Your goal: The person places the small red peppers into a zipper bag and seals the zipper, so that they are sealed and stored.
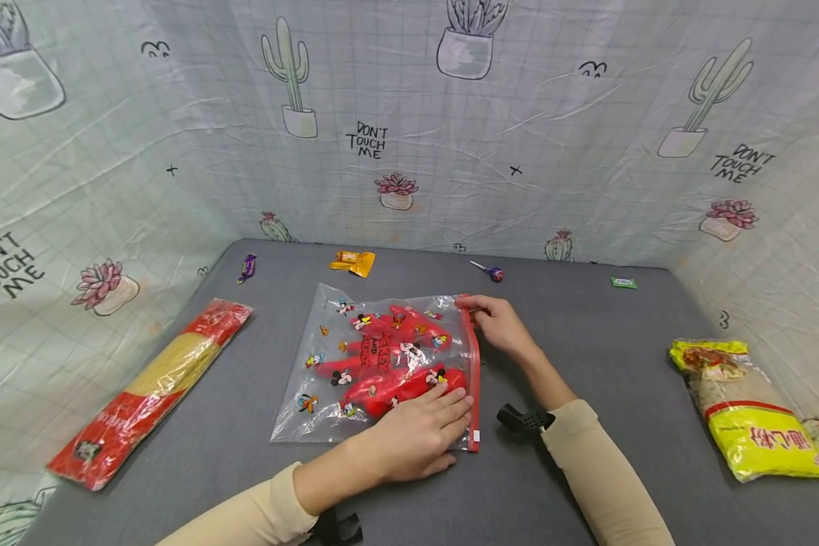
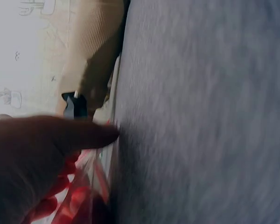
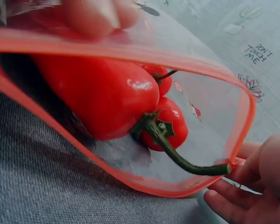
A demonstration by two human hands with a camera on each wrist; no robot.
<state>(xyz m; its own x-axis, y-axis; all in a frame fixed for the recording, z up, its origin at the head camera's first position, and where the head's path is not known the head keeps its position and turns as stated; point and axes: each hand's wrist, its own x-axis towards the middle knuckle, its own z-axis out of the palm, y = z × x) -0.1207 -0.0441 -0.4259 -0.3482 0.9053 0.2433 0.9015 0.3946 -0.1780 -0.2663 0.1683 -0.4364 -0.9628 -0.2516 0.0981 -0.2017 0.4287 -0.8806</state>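
A clear zip bag [image 1: 327, 318] with cartoon prints and a red zip edge lies on the table, several red peppers [image 1: 419, 379] inside it. Across its near right part rests my left hand [image 1: 419, 428], fingers laid straight over the plastic and a pepper. With thumb and fingers my right hand [image 1: 498, 322] pinches the far corner of the zip edge. In the right wrist view the bag's mouth gapes, and one pepper's green stem [image 3: 177, 158] reaches to the rim beside the right fingers. The left wrist view shows the left thumb [image 2: 84, 133] close over the table.
To the left lies a red noodle packet [image 1: 157, 387]; a yellow packet [image 1: 751, 409] lies at the right. Along the back are a purple candy [image 1: 247, 268], an orange-wrapped snack [image 1: 355, 262], a lollipop [image 1: 494, 274] and a green candy [image 1: 624, 283]. Printed curtains surround the grey table [image 1: 560, 470].
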